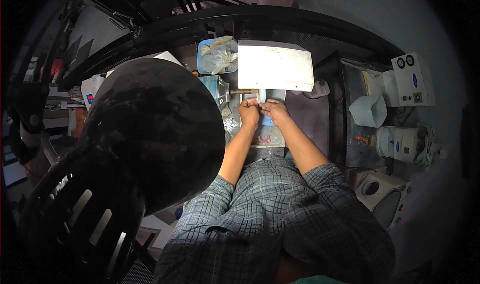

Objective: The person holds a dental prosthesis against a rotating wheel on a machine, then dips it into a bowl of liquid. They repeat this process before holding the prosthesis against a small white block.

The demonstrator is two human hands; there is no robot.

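Pinching in tight with both hands here, the left hand point(248, 112) and right hand point(275, 111) are bunched knuckle to knuckle, fingers curled shut, fingertips meeting right at the wheel point(261, 98). Whatever's squeezed between them is too small and too hidden to make out, so I honestly can't tell what it is, only that both grips are clenched, not loose. The wheel sits just past the fingertips on the far side. I can't say if the fingers actually touch it. A shaft point(243, 91) runs off from the wheel to the left of the grip, and a white hood point(275, 68) hangs over it all, just beyond the hands. Under the wrists, on the near side, there's a tray point(270, 140) with some reddish bits in it. Further out past the left hand is a blue tub point(204, 48) stuffed with plastic bags. Well off to the right of the grip stands a white jug point(369, 111). A big dark dome point(155, 129) blocks most of the view left of the forearms.
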